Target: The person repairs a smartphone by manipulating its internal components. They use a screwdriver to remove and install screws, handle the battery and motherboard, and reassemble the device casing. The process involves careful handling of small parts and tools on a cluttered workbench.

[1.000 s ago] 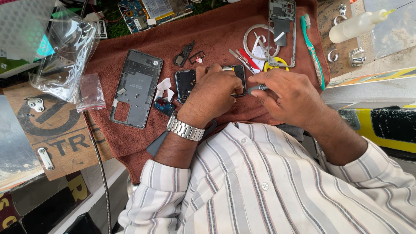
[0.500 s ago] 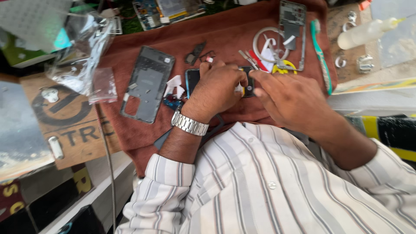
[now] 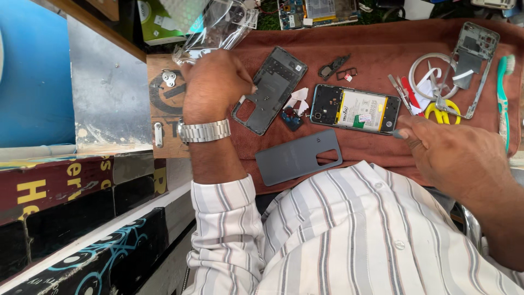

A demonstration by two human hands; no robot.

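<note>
Your brown cloth (image 3: 382, 38) is crowded. Along its right side lie a bare metal phone frame (image 3: 476, 54), a coil of white ribbon (image 3: 423, 68), yellow-handled scissors (image 3: 443, 112) and a green toothbrush (image 3: 503, 98) at the edge. Near the top middle sit two small dark brackets (image 3: 335, 68), and above the cloth a green circuit board (image 3: 308, 10). The dark inner phone plate (image 3: 273, 87) lies tilted just right of your left hand, with white scraps (image 3: 297, 99) and a small blue part (image 3: 291, 118) between it and the opened phone. The grey back cover (image 3: 297, 157) rests below them, close to your striped shirt (image 3: 349, 235). A clear plastic bag (image 3: 218, 24) hangs over the cloth's top left corner, above a wooden board (image 3: 164, 109).

The opened phone (image 3: 355, 108) lies flat in the middle of the cloth, battery side up. Your right hand (image 3: 456, 155) sits to its lower right, fingers curled closed around a thin tool (image 3: 397, 133) whose tip meets the phone's lower right corner; nothing stands between the two. Your left hand (image 3: 213, 84), with a steel watch (image 3: 204, 131) at the wrist, is well apart from the phone, curled at the left edge of the inner plate just under the bag. Whether its fingers pinch anything cannot be told.
</note>
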